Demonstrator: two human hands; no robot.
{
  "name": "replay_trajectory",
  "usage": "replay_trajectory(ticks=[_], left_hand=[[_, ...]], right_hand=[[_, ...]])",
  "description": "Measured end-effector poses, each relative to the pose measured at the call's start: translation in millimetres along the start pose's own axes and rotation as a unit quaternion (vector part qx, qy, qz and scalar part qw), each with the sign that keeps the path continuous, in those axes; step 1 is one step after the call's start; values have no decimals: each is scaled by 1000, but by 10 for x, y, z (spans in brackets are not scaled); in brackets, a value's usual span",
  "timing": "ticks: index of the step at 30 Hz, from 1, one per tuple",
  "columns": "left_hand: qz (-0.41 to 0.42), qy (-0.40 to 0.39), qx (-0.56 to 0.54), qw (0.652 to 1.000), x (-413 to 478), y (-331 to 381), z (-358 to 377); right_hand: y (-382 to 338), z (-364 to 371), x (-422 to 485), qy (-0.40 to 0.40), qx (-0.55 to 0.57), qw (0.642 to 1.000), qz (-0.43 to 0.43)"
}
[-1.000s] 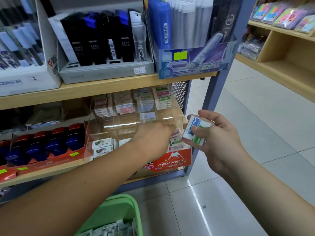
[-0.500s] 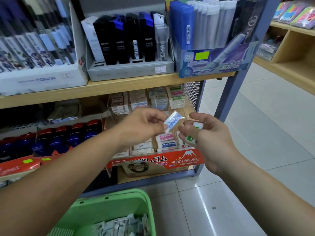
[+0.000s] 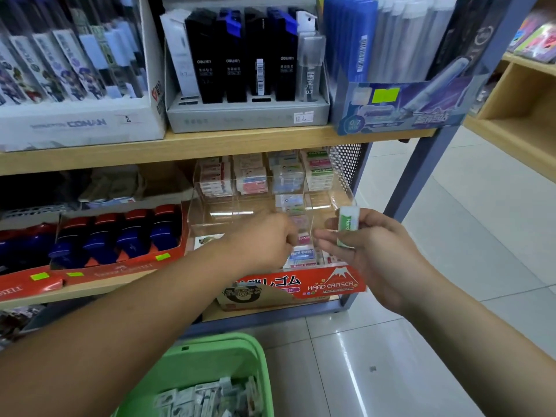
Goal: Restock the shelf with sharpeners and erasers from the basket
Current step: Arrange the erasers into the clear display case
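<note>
While the right hand (image 3: 376,251) pinches a small rectangular eraser in a green-and-white paper sleeve (image 3: 348,225) between thumb and fingertips, upright and just in front of the right end of a clear acrylic tiered display case (image 3: 228,215), the left hand (image 3: 270,239) reaches into the case's lower front tier with its fingers curled. Its knuckles hide the tips, so whether they pinch anything cannot be told. The case stands under the upper board of the pale wooden shelf (image 3: 240,142), behind a red cardboard box printed HARD ERASER (image 3: 331,285). Its back compartments are packed with stacked sleeved blocks. Such an eraser is probably very light, firm with a little rubbery give, and not fragile, so a drop would likely do no harm. The smooth sleeve is the weak point: it may slip along the block, so the best hold looks to be across the long sides at mid-length, as the thumb and fingers have it now. That leaves the lower end free to enter a narrow slot first. Below, between the forearms, sits the light-green plastic basket (image 3: 258,350) with a heap of small wrapped pieces (image 3: 207,395), too blurred to tell erasers from sharpeners.
</note>
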State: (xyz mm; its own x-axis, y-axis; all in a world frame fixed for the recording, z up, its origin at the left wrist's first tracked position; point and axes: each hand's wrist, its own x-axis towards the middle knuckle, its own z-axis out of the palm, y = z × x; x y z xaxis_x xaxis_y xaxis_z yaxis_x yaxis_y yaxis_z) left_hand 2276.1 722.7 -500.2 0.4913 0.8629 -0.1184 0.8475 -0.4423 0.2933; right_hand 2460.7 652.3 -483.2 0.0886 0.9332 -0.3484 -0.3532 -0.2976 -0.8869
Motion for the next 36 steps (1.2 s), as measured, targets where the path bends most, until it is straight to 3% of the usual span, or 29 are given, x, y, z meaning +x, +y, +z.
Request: replay_trajectory(ticks=[3, 5, 7, 10, 12, 17, 23, 26, 30, 33, 36], left_hand=[[-3, -50, 62, 997, 31, 10, 50], [-3, -14, 41, 999, 11, -13, 51], [-3, 45, -82, 996, -56, -5, 0], [-8, 44, -353, 935, -157, 87, -107], [11, 59, -391, 918, -191, 98, -151], [88, 79, -298, 947, -212, 1, -282], [8, 88, -249, 965, -171, -177, -238], [-4, 106, -164, 981, -70, -153, -135], [22, 103, -36, 994, 37, -104, 10], [40, 97, 155, 982, 30, -67, 95], [71, 84, 200, 973, -10, -52, 173]], right_hand=[[-9, -10, -13, -4, 2, 1000, 0], [-18, -7, -16, 3, -11, 1000, -10], [-10, 11, -22, 9, -39, 999, -30], [43, 49, 0, 26, -75, 995, -54], [79, 94, 16, 16, -98, 993, -69], [113, 195, 37, -7, -201, 970, -136], [106, 210, 87, 72, -169, 972, -149], [115, 163, 118, 118, -178, 964, -157], [113, 97, 112, 120, -160, 968, -148], [111, 57, 109, 110, -158, 971, -141], [103, 41, 94, 93, -172, 971, -136]])
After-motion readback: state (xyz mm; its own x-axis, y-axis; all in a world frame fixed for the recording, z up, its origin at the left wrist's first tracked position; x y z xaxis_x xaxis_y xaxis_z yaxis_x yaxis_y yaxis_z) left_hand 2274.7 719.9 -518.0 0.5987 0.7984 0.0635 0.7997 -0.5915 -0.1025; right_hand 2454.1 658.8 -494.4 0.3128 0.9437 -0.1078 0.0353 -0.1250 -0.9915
